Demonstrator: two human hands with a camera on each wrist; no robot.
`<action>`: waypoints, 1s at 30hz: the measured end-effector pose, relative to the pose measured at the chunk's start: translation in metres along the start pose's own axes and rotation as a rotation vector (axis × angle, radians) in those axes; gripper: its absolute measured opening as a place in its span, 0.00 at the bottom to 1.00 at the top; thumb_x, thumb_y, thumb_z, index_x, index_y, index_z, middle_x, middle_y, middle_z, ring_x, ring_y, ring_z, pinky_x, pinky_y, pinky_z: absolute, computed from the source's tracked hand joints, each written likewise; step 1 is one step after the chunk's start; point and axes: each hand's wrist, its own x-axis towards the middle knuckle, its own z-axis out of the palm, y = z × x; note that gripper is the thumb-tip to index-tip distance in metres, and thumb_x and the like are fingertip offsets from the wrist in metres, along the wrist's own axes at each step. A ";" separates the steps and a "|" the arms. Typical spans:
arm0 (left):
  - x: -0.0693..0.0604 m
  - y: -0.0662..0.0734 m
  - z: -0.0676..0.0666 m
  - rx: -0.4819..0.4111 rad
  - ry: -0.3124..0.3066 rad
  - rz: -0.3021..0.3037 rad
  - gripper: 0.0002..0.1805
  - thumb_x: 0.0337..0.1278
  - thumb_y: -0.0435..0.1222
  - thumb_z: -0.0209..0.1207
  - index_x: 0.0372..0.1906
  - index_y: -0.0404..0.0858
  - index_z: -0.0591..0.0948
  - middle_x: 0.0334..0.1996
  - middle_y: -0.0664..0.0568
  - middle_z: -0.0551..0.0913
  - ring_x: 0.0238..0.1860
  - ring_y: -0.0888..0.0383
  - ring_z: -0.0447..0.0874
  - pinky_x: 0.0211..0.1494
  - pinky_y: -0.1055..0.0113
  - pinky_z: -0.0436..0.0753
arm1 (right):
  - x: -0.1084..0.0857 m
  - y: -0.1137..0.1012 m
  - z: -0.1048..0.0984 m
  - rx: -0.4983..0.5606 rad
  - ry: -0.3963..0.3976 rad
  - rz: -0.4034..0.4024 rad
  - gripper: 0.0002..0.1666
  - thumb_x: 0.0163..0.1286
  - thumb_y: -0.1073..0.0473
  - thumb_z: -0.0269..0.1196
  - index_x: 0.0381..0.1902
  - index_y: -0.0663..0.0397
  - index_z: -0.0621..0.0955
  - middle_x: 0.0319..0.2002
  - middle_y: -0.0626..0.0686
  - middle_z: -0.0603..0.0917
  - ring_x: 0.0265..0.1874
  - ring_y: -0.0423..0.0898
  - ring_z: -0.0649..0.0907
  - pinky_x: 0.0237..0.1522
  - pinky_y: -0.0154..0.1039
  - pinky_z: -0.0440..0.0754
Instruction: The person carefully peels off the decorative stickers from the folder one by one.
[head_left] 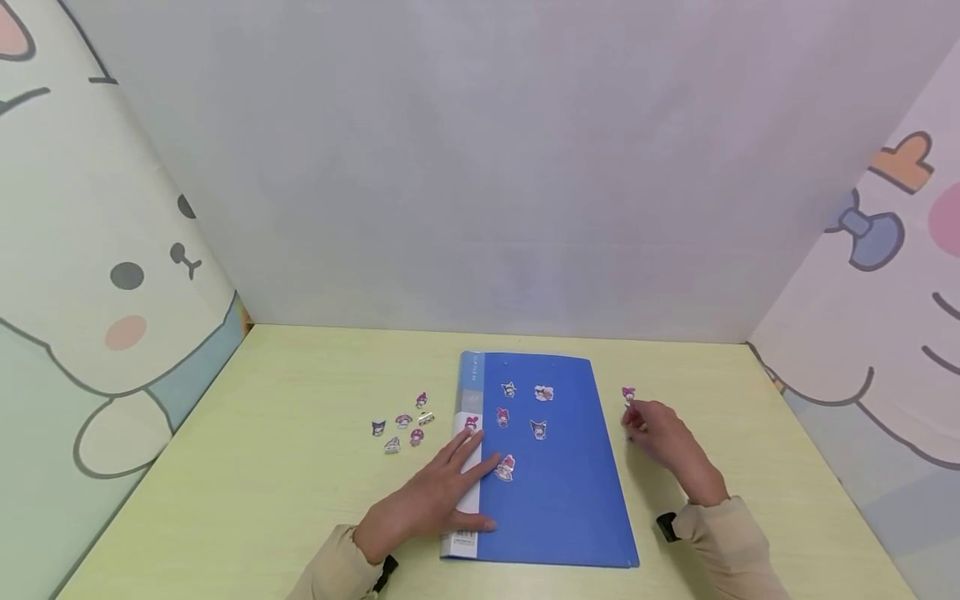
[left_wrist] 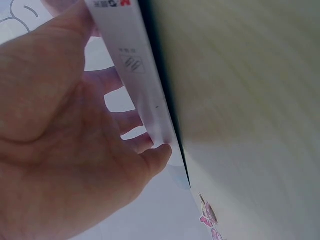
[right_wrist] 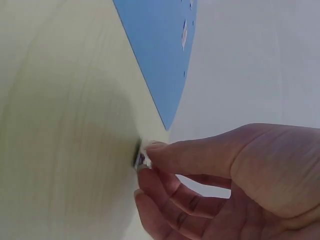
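Note:
A blue folder (head_left: pixel 555 508) with a white spine label lies closed on the table, several small cartoon stickers on its cover. My left hand (head_left: pixel 431 500) rests on the folder's spine side, fingers spread and fairly straight; the left wrist view shows them along the white spine (left_wrist: pixel 132 70). To the right of the folder, my right hand (head_left: pixel 663 437) pinches a small cartoon sticker (head_left: pixel 628 394) between thumb and fingertips, just above the table. In the right wrist view the fingers cover most of that sticker (right_wrist: pixel 142 159).
Several loose cartoon stickers, one a pink mushroom-like figure (head_left: pixel 416 437), lie on the pale wooden table (head_left: pixel 262 450) left of the folder. A plain light wall (head_left: pixel 480 183) stands behind, with cartoon-printed panels (head_left: pixel 885 333) at both sides.

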 end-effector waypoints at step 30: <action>0.000 -0.002 0.002 -0.008 -0.005 -0.005 0.49 0.57 0.62 0.67 0.79 0.45 0.65 0.82 0.42 0.51 0.82 0.42 0.44 0.77 0.45 0.62 | 0.006 -0.039 0.045 0.039 0.073 -0.083 0.06 0.68 0.69 0.68 0.41 0.62 0.81 0.34 0.53 0.79 0.30 0.44 0.76 0.31 0.36 0.78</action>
